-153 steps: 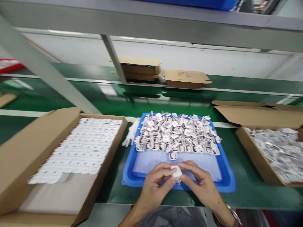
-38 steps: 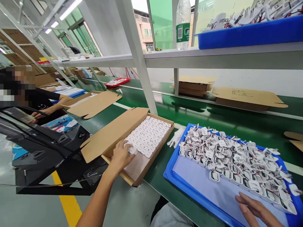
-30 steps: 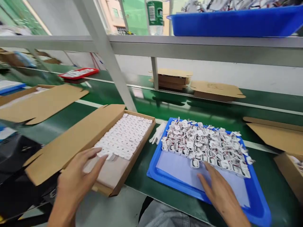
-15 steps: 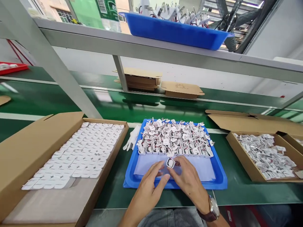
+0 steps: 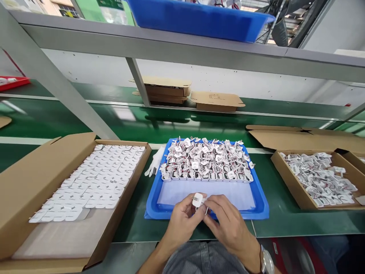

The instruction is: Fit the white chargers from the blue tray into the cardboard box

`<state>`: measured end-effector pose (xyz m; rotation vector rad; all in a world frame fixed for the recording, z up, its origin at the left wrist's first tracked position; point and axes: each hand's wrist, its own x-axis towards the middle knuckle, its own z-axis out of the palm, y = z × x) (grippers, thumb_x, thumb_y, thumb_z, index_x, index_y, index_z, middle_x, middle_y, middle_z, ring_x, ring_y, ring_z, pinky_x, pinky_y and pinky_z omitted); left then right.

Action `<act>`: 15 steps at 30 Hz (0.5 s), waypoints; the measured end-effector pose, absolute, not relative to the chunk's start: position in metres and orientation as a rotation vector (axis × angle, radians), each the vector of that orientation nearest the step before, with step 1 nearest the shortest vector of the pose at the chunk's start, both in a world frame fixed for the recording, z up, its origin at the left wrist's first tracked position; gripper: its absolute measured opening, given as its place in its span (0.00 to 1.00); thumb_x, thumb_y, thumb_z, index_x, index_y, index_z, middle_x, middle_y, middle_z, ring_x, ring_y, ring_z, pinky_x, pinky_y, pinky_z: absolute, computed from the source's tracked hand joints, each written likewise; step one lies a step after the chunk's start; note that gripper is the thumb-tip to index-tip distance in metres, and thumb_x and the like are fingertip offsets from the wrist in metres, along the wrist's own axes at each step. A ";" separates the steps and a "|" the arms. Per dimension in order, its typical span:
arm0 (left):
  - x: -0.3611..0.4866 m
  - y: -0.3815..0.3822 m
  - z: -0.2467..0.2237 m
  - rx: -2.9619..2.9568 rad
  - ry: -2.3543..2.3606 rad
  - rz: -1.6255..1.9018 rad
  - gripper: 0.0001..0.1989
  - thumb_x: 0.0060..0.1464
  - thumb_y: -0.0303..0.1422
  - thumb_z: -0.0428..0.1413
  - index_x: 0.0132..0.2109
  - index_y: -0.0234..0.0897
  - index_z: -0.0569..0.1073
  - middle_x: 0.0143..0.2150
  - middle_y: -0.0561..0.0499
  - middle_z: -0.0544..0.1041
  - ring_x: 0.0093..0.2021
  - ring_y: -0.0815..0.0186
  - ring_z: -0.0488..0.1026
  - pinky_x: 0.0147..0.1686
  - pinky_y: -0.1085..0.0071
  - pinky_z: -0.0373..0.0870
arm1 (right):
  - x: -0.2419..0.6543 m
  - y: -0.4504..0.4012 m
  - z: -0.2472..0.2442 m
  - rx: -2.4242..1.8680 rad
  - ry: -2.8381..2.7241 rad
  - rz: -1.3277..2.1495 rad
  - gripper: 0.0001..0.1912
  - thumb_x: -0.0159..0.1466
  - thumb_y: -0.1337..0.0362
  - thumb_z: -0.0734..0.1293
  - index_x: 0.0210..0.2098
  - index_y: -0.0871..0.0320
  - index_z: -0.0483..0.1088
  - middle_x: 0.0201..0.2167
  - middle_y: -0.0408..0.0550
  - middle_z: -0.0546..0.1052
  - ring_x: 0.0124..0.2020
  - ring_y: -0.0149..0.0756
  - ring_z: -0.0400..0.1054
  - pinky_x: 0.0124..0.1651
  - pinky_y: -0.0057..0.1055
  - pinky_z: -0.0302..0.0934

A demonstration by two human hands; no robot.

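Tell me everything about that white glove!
The white glove looks like thin, soft cloth, a bit wrinkled. It lies on the green table, finger ends toward us, between the left cardboard box and the blue tray. No hand touches it. I can't tell whether it touches the tray.

Glossy blue plastic tray (image 5: pixel 151 203); matt brown cardboard box (image 5: pixel 122 213); smooth green tabletop (image 5: pixel 134 213).

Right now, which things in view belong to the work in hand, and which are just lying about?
In the job, seemingly:
left hand
right hand
held white part
lower blue tray
left open box
right open box

Lying about, seemingly:
white glove
back carton
shelf bottle
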<state>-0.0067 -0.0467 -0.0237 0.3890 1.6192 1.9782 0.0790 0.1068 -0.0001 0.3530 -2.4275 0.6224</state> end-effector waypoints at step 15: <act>-0.006 -0.052 -0.011 0.853 1.918 1.733 0.06 0.56 0.30 0.65 0.41 0.37 0.85 0.39 0.45 0.83 0.38 0.61 0.79 0.40 0.69 0.76 | 0.082 0.139 0.025 0.519 -2.461 1.499 0.23 0.74 0.56 0.69 0.66 0.47 0.68 0.56 0.52 0.78 0.56 0.42 0.73 0.57 0.43 0.73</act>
